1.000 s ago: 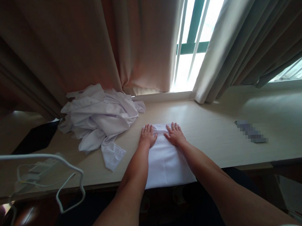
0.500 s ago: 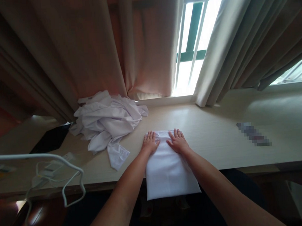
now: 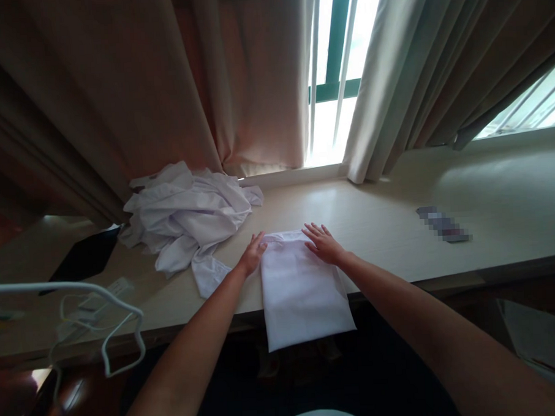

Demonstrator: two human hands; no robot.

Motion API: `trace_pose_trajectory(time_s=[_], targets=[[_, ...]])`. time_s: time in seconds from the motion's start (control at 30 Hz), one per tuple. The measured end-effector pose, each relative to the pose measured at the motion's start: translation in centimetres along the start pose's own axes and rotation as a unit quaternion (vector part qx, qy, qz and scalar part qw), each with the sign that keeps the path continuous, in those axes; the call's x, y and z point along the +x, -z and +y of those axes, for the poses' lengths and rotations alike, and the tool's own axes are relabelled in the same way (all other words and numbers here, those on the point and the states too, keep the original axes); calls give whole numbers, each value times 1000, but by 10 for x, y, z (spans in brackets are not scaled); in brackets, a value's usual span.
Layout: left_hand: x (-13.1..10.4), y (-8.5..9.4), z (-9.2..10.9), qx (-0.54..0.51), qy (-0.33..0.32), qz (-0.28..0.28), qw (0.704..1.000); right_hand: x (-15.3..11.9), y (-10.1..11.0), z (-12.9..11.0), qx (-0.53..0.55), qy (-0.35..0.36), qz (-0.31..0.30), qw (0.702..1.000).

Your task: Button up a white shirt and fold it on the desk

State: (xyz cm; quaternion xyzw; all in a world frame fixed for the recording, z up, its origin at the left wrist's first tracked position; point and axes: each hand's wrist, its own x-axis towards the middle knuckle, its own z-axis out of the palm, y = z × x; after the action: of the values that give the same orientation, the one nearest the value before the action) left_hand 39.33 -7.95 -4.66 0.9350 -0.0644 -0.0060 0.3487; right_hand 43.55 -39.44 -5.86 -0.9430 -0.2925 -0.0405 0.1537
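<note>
A folded white garment [image 3: 303,286], probably a shirt, lies flat on the desk [image 3: 380,240], its near end hanging past the front edge. My left hand [image 3: 252,254] is at the garment's far left corner, fingers stretched out along its side. Across from it, my right hand [image 3: 324,243] rests flat at the far right corner with its fingers spread. Neither hand grips the cloth. Left of the folded piece is a crumpled heap of white clothing [image 3: 190,205], with one sleeve-like end trailing toward the front edge.
A white metal rod frame [image 3: 120,301] juts in at the left, before a power strip [image 3: 104,298] with cables. Behind it lies a flat black object [image 3: 81,256]. At the right is a blurred-out item [image 3: 444,224]. Curtains [image 3: 253,80] hang along the desk's back edge.
My left hand has slid left, off the top of the cloth to its side. My right hand's fingers have spread at the far right corner. The camera view has shifted slightly.
</note>
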Motion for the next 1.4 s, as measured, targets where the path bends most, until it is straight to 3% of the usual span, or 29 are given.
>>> trace_pose_trajectory(time_s=[0.13,0.23,0.33,0.47,0.63,0.9,1.1,1.4], targets=[[-61,20,-9,53,-86,-30,994,-42,27,25,-14,171,19,985],[-100,26,-12,177,-168,-91,965,-76,44,39,-21,264,-48,963],[-119,28,-8,261,-210,-150,930,-98,57,43,-12,326,-133,936],[-118,31,6,302,-251,-234,889,-114,59,36,12,363,-195,911],[-115,27,20,280,-278,-288,873,-131,41,26,46,366,-173,913],[-123,2,18,300,-259,-226,890,-131,11,27,27,312,-107,944],[-118,-11,13,298,-258,-160,905,-122,3,24,42,307,-128,942],[-109,-6,11,261,-277,-174,908,-118,9,22,75,314,-149,935]])
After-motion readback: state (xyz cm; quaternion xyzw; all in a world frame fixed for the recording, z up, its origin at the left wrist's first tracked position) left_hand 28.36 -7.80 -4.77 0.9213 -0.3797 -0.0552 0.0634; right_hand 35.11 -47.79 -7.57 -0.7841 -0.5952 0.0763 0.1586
